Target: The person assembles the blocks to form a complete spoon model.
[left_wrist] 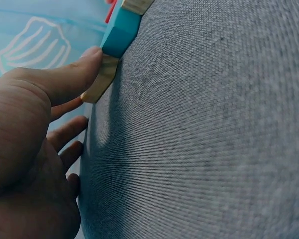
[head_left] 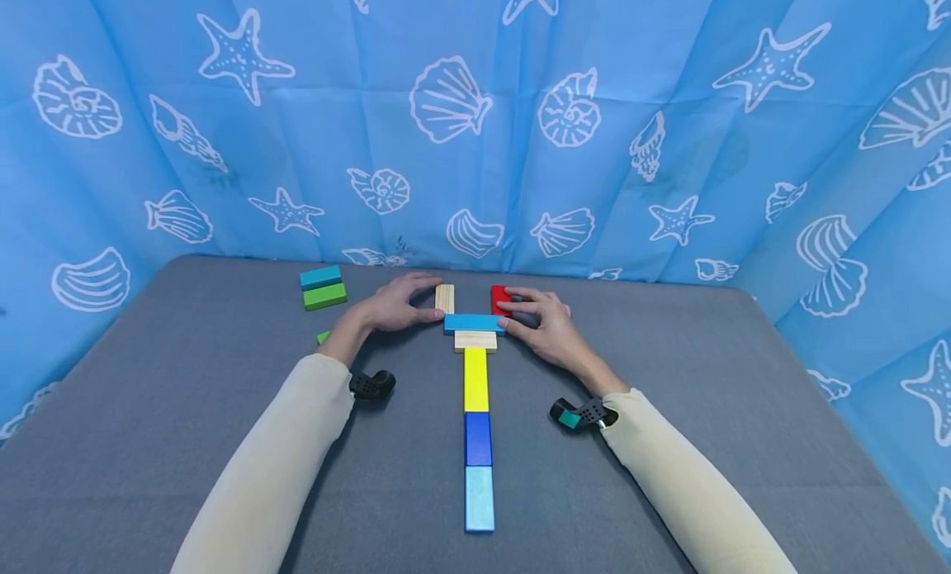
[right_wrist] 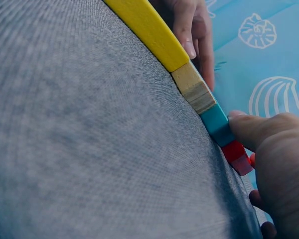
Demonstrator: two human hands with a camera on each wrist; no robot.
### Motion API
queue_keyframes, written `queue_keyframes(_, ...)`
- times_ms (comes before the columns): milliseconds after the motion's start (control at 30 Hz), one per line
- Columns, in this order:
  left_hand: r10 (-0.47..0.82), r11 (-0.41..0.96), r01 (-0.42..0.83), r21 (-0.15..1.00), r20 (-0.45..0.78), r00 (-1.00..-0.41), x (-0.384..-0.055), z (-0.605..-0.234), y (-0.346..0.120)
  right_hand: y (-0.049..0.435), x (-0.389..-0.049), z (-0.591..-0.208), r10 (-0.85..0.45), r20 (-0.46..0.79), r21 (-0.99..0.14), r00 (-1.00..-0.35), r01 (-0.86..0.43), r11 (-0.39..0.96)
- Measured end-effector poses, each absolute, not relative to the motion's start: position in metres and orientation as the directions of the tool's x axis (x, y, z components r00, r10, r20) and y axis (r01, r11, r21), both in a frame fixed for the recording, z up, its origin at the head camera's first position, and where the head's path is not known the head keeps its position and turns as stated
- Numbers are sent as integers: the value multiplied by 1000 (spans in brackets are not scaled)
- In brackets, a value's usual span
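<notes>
Flat wooden blocks form a T-like figure on grey cloth. A light-blue block, dark-blue block and yellow block run in a column to a crosswise plain wooden block. Beyond it lies a longer teal block. At its left end, my left hand pinches an upright-pointing plain block between thumb and index finger. My right hand holds the red block at the other end, fingers over it, its thumb against the teal block's end.
Left of the figure lie a teal block and a green block side by side. Another green piece is mostly hidden behind my left wrist. A blue shell-print curtain hangs along the table's far edge.
</notes>
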State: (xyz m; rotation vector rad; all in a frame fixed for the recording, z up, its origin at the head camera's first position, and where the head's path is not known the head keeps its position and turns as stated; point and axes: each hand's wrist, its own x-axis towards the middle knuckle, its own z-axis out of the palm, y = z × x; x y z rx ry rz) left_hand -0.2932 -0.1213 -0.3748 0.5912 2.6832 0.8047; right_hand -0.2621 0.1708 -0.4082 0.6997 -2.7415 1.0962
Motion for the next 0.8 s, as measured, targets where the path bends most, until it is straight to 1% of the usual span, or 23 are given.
queue_keyframes(233, 431, 723, 262, 639, -121, -894, -287, -376, -124, 170, -262, -408, -378, 270, -625, -885, -460, 631)
queue_keyframes(367, 402, 726, 274, 631, -66, -913, -278, -375, -125, 169, -262, -407, -386, 276, -623, -880, -469, 625)
queue_keyframes(467, 390, 749, 318, 581, 2, -921, -269, -373, -127, 169, -262, -407, -386, 280, -624, -879, -472, 622)
queue_keyframes(633, 389, 801, 390, 454, 100, -916, -254, -371, -135, 170, -262, -407, -381, 283, -623, -880, -471, 625)
queue_keyframes(800, 365, 817, 398, 417, 160, -917, -240, -369, -146, 170, -261, -406, -379, 285, -623, -880, -471, 625)
